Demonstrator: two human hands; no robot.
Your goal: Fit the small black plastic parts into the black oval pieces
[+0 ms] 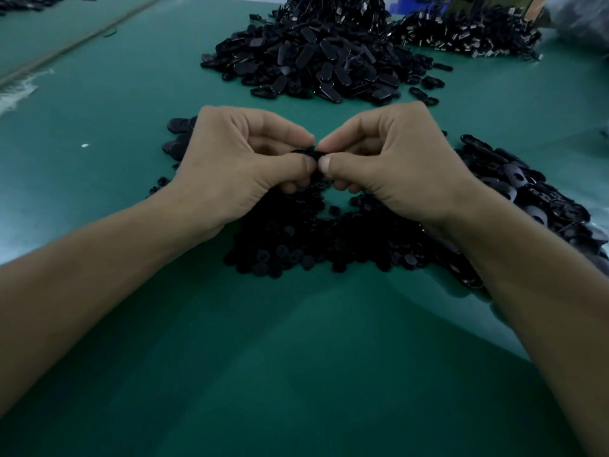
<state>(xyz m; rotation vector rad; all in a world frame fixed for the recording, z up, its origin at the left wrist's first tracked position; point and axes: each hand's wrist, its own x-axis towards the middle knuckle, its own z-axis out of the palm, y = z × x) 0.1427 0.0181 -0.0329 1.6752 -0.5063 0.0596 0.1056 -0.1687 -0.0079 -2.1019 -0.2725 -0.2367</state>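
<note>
My left hand and my right hand meet at the middle of the view, thumbs and forefingers pinching one black oval piece between them. Most of that piece is hidden by my fingertips, and I cannot tell whether a small part sits in it. Under my hands lies a heap of small black plastic parts. Black oval pieces are heaped to the right of my right wrist. A few more oval pieces lie behind my left hand.
A large mound of black oval pieces stands at the back centre of the green table. Another pile of black pieces lies at the back right. A pale strip runs diagonally at the far left.
</note>
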